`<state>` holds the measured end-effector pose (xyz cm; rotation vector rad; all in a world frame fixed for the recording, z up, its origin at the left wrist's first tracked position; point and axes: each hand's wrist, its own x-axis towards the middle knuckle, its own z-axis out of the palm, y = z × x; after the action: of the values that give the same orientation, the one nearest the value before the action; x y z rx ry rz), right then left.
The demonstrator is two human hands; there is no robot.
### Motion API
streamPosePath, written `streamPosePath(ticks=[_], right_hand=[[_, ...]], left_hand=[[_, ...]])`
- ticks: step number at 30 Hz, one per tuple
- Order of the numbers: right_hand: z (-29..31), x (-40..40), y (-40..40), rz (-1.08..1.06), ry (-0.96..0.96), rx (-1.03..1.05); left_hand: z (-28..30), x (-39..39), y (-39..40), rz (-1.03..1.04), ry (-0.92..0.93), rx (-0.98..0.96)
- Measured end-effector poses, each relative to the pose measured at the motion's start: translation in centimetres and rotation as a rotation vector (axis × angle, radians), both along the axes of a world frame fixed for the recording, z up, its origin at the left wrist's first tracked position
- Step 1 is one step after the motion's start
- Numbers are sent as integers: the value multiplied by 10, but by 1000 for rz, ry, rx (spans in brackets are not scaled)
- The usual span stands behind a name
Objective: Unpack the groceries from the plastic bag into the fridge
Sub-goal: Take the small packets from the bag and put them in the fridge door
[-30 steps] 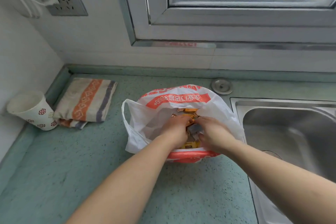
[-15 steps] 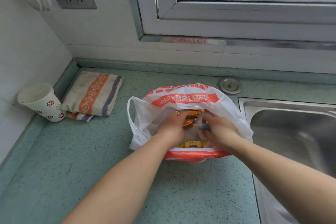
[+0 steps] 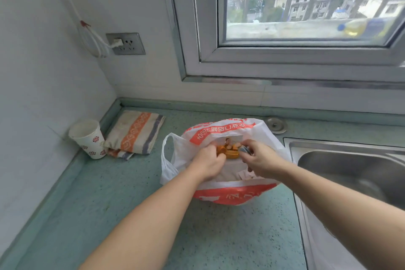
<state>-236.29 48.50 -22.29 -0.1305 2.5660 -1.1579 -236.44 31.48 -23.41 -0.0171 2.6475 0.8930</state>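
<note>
A white plastic bag (image 3: 221, 131) with orange print sits on the green countertop (image 3: 122, 199). Both my hands are inside its open mouth. My left hand (image 3: 208, 163) grips an orange and yellow packet (image 3: 229, 152) at its left end. My right hand (image 3: 259, 160) curls around a grey-blue item (image 3: 245, 150) beside the packet's right end. The lower part of the bag's contents is hidden by my hands and the bag wall. No fridge is in view.
A steel sink (image 3: 350, 171) lies right of the bag. A folded striped cloth (image 3: 135, 131) and a paper cup (image 3: 88, 138) sit in the left corner. A round metal cap (image 3: 276, 125) sits behind the bag. Wall socket (image 3: 126, 43) and window (image 3: 306, 6) are above.
My view has tilted upward, showing more window. Both hands have lifted a little inside the bag, and the orange packet shows higher between them.
</note>
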Motion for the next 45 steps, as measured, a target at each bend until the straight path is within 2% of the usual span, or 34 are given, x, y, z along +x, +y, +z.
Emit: streamPosePath(ticks=[6,12,16,25,30,35,45], right_hand=[[49,12,-15,7,157,72],[112,42,-7,-141,277,79],[137,80,12,-264,330,136],[177,215,72,-568,385,239],[202,314,122,-795,425,283],[217,440,173,-1052,428,339],[222,774,230,-1557,405,286]], left_hand=[[56,41,-30,-31,85,41],[113,45,-44,-90,279,44],[128,54,-32,-201,388,121],[153,107,40,-455,440,265],[181,161,118,-657,483,337],[203,249,207,-874,508,385],[227,541,358,-1309,533,484]])
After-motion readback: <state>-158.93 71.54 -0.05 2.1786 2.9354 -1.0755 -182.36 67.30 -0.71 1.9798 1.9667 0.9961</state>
